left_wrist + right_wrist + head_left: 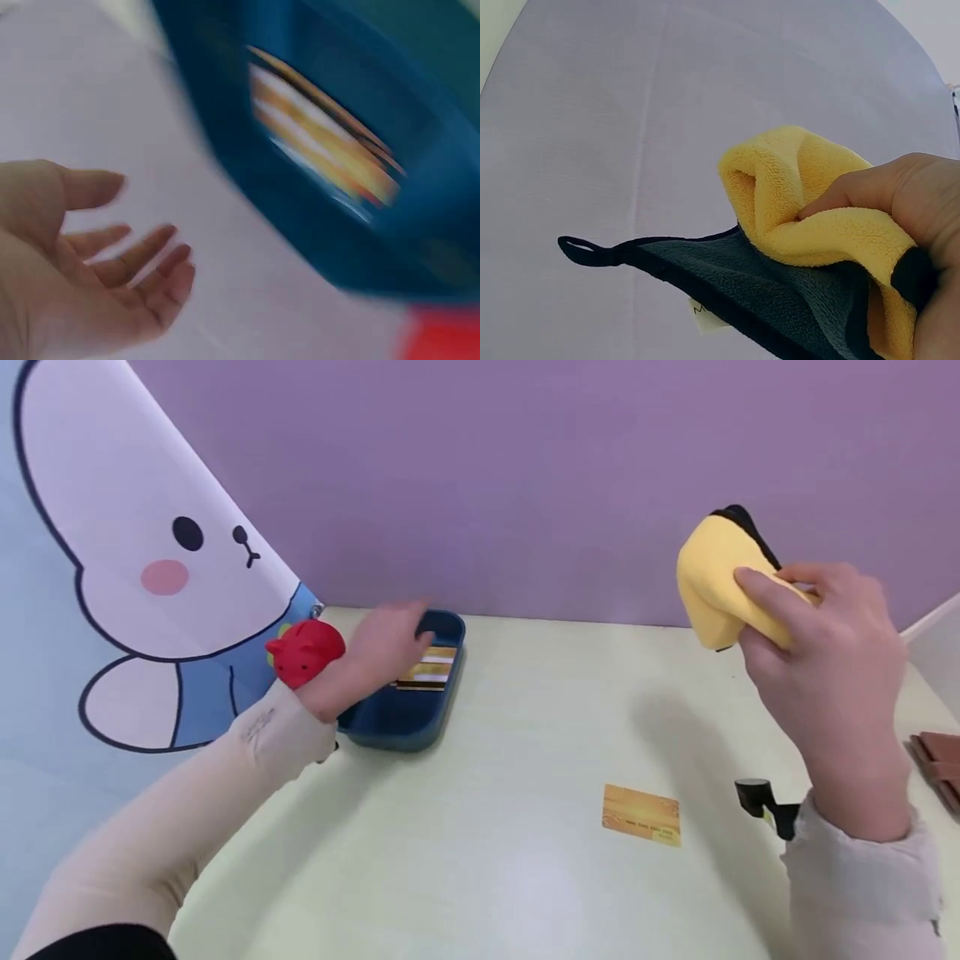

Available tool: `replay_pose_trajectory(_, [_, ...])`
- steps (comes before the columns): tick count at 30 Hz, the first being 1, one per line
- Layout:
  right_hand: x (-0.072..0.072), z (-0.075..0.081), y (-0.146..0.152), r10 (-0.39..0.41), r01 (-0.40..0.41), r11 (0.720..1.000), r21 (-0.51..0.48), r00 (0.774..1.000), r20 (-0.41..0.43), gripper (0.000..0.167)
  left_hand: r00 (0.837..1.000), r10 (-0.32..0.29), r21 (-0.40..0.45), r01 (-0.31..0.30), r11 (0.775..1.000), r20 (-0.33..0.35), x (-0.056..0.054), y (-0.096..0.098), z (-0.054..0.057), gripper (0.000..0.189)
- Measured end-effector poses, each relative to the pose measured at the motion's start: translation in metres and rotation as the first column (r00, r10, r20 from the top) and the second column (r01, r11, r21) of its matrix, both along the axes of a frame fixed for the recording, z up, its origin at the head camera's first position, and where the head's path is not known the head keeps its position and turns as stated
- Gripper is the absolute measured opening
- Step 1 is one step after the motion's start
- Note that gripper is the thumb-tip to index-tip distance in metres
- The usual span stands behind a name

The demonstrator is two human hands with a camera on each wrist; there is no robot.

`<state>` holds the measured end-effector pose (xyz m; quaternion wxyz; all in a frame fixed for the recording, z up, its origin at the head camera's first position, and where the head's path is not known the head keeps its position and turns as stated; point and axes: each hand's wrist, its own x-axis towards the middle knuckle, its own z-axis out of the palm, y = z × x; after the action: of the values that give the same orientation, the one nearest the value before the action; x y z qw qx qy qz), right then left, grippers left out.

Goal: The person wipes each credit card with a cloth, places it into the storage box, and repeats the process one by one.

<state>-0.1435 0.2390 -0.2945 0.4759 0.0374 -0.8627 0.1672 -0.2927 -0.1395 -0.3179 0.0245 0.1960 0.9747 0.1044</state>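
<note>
My left hand (378, 647) is over a dark blue tray (397, 743), its fingers loosely bent and holding nothing. In the left wrist view, that hand (97, 277) appears apart from the tray (225, 150). Several gold and white striped cards (427, 670) lie inside the tray. My right hand (840, 668) grips a bunched cloth (720, 577) raised above the table's right side. The right wrist view shows the cloth's yellow fleecy face (795, 195), with a dark grey side and a black hanging loop (589, 251) dangling free.
A gold card (641, 815) lies flat on the pale table (510, 718). Beside my left wrist is a red pig-shaped toy (307, 652). At the right edge is a brown leather item (939, 764). A small black object (765, 802) shows by my right cuff. A purple panel (525, 485) stands behind.
</note>
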Motion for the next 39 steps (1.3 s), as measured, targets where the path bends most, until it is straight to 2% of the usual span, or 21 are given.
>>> replay_pose_trajectory(1, [0.0,0.001,-0.001,0.0,0.0,1.0,-0.008,1.0,-0.006,0.04,0.997,-0.069,0.035,0.07,0.997,-0.042,0.013,0.011,0.003,0.055])
replay_pose_trajectory(3, [0.0,0.004,-0.003,-0.002,0.002,1.0,0.002,1.0,-0.014,0.04,0.978,-0.199,0.087,0.204,0.975,-0.063,0.039,0.035,0.003,0.055])
replay_pose_trajectory(5, [0.0,0.007,-0.005,0.006,-0.006,1.0,0.016,1.0,-0.023,0.039,0.958,-0.286,0.118,0.284,0.952,0.0,0.064,0.06,-0.007,0.056])
replay_pose_trajectory(7, [0.0,0.009,-0.006,0.017,-0.017,1.0,0.015,0.999,-0.037,0.039,0.938,-0.334,0.113,0.323,0.94,0.092,0.085,0.08,-0.023,0.059])
replay_pose_trajectory(10, [-0.004,0.011,-0.011,0.043,-0.044,0.999,-0.007,0.996,-0.075,0.039,0.915,-0.324,0.082,0.313,0.946,0.24,0.106,0.1,-0.047,0.064])
replay_pose_trajectory(11, [-0.005,0.011,-0.012,0.048,-0.049,0.999,-0.019,0.995,-0.089,0.038,0.909,-0.319,0.066,0.313,0.947,0.267,0.111,0.106,-0.054,0.064])
replay_pose_trajectory(15, [-0.009,0.014,-0.018,0.055,-0.06,0.998,-0.037,0.99,-0.129,0.037,0.904,-0.296,0.048,0.296,0.954,0.309,0.122,0.12,-0.074,0.065])
replay_pose_trajectory(20, [-0.008,0.017,-0.02,0.065,-0.071,0.997,-0.042,0.99,-0.126,0.035,0.906,-0.286,0.104,0.267,0.958,0.313,0.129,0.126,-0.089,0.063])
replay_pose_trajectory(25, [-0.006,0.017,-0.023,0.061,-0.068,0.996,-0.054,0.991,-0.118,0.035,0.917,-0.265,0.125,0.237,0.963,0.297,0.137,0.125,-0.101,0.058])
replay_pose_trajectory(31, [-0.007,0.019,-0.025,0.058,-0.067,0.996,-0.066,0.99,-0.126,0.035,0.932,-0.248,0.157,0.212,0.965,0.266,0.141,0.126,-0.105,0.053])
replay_pose_trajectory(39, [-0.003,0.02,-0.025,0.047,-0.052,0.997,-0.051,0.994,-0.101,0.035,0.922,-0.219,0.158,0.177,0.971,0.318,0.143,0.134,-0.103,0.048])
